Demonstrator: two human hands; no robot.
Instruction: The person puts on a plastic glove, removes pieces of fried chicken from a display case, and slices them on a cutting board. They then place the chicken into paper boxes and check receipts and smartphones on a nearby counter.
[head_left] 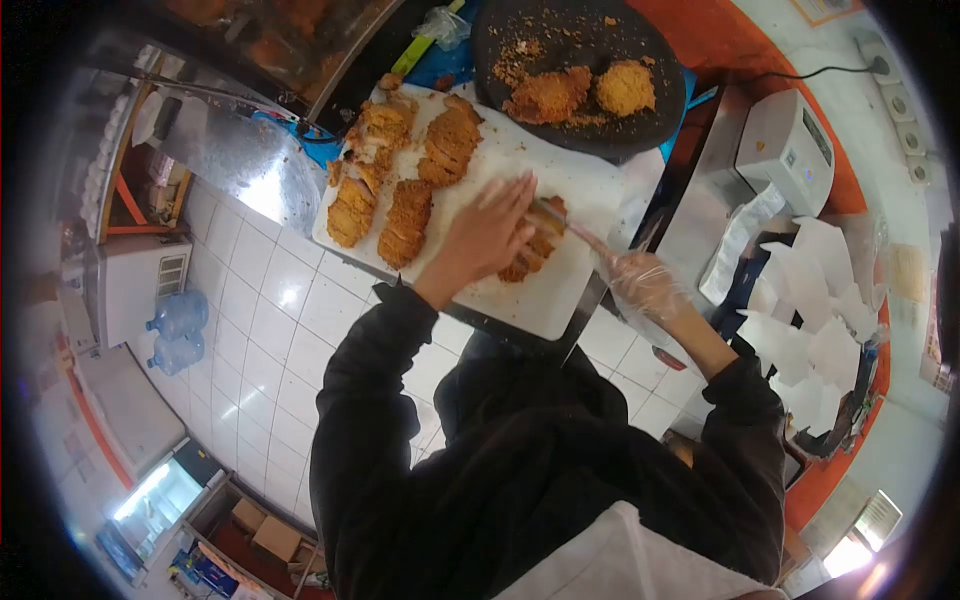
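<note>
White floor tiles point(270, 300) fill the lower left under me, seen past the black sleeves of the person I'm watching through. Two blue water jugs point(178, 328) stand on that floor by a white cabinet, well away from the work.

Nearest the body, the right hand point(645, 285) wears a clear plastic glove. It's closed around a knife handle point(590, 240); I can't tell the exact finger wrap through the glove. The blade end sits at the cutlet.

Left hand point(490, 235) is bare, fingers held together and laid flat, pressing down on a fried cutlet point(538, 245). The hand covers most of that piece, so only its right and lower edge shows. This cutlet lies at the near right part of the white cutting board point(540, 300).

Further out on the same board, four more breaded pieces point(405, 175) lie side by side to the left, already sliced into strips, apart from the held one.

Beyond the board, a dark round tray point(650, 110) holds two whole fried pieces point(580, 92) and loose crumbs. It overlaps the far edge of the board.

Right of the board, a white receipt printer point(790, 150) sits on the counter with a paper strip hanging from it. White paper sheets point(810, 310) pile just beside my right arm.
</note>
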